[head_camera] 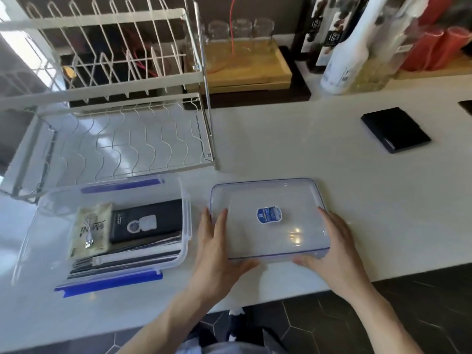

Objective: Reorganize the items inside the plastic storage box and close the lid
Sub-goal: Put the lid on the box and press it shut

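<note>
- The clear plastic storage box (268,218), upside down with a blue sticker (269,214) on its base, sits near the front edge of the white counter (281,149).
- My left hand (217,246) and right hand (334,249), fingers spread, press flat against its two sides.
- Just left of it I see the lid (122,281) with blue clips, lying inverted and stacked with a dark booklet (145,221), a pale packet (92,231) and flat papers.
- A wire dish rack (115,98) stands behind; a black wallet (396,130) lies well apart, far right.
</note>
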